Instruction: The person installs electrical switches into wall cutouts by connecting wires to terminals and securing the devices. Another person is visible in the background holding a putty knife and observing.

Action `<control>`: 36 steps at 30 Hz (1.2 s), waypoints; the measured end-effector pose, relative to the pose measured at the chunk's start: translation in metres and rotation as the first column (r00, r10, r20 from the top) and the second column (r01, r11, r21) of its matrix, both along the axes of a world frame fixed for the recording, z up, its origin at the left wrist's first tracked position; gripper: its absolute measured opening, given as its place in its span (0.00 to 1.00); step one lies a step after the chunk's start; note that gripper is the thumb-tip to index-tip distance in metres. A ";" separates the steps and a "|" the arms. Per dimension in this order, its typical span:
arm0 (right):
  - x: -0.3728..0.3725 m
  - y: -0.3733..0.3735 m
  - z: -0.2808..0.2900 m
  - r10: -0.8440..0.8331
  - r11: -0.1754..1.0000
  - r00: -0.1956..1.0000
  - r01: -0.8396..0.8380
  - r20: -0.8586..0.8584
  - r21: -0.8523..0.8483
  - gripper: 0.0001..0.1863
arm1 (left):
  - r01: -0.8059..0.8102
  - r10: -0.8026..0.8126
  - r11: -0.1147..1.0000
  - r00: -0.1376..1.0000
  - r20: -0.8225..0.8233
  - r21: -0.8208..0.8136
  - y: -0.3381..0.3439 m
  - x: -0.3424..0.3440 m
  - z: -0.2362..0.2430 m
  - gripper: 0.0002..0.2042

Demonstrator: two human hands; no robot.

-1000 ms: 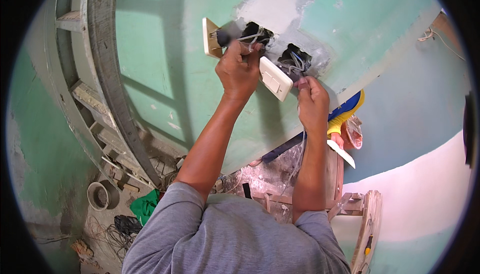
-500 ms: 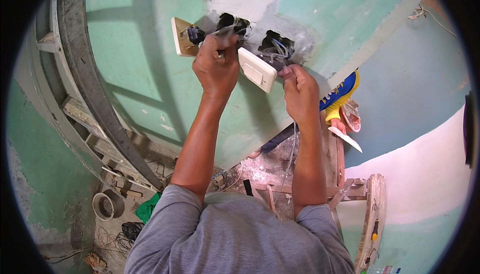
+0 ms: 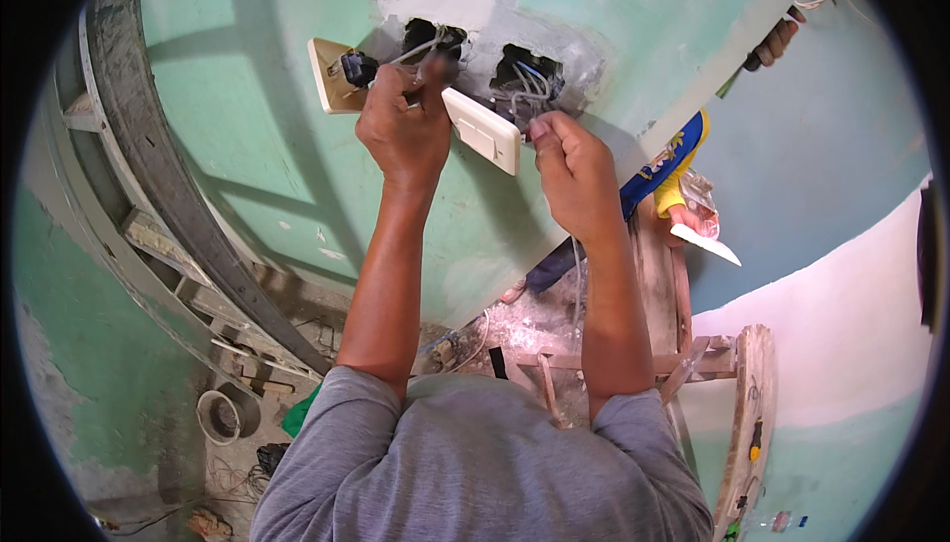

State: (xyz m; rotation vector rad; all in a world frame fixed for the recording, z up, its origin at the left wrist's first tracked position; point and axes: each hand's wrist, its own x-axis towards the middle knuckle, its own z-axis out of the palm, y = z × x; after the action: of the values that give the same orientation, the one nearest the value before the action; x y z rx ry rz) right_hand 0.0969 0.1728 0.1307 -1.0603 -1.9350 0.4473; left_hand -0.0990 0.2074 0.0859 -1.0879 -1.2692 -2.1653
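Two cream faceplates hang by their wires from rough holes in a green wall. On the left, a faceplate [image 3: 332,77] is turned sideways, its black back part [image 3: 359,68] showing. My left hand [image 3: 404,136] is closed in a pinch on the grey wires [image 3: 427,47] below the left wall hole [image 3: 450,39]; its fingertips are blurred. The other, a switch plate [image 3: 482,132], hangs tilted between my hands. Just right of it, my right hand [image 3: 579,171] pinches a wire beneath the right wall hole [image 3: 515,57], from which several grey wires [image 3: 530,87] come out.
A ladder [image 3: 168,146] leans along the left. Beyond the wall's right edge, a person's hand [image 3: 683,217] in a yellow cuff holds a white flat blade [image 3: 708,243]; another hand [image 3: 777,42] shows above. A wooden frame [image 3: 747,433] stands at lower right, a bucket [image 3: 220,415] at lower left.
The view has shifted slightly, so wall and plates sit further left. Both hands keep their pinches beside the switch plate. Another person's hand has appeared at upper right.
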 end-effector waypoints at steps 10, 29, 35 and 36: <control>-0.008 -0.002 -0.015 -0.077 0.994 0.979 0.059 -0.191 -0.097 0.17 | 0.023 -0.023 1.000 1.000 -0.004 -0.002 0.001 -0.001 0.001 0.16; -0.010 0.016 -0.029 0.056 0.998 0.956 -0.042 -0.289 0.056 0.18 | 0.008 -0.008 1.000 1.000 -0.006 0.003 -0.001 0.001 -0.002 0.15; -0.011 0.020 -0.036 0.108 0.994 0.936 -0.101 -0.334 0.038 0.19 | 0.052 -0.050 0.998 0.998 0.049 -0.039 -0.003 0.004 0.000 0.15; -0.007 0.020 -0.034 0.101 0.994 0.947 -0.084 -0.306 0.070 0.18 | 0.055 -0.052 0.997 0.997 0.060 -0.057 -0.006 0.005 0.002 0.15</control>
State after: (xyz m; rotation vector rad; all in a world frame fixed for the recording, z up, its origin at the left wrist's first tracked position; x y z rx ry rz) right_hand 0.0894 0.1926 0.0968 -0.8110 -1.7106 0.5727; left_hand -0.0940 0.2018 0.0883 -1.1004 -1.3524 -2.2272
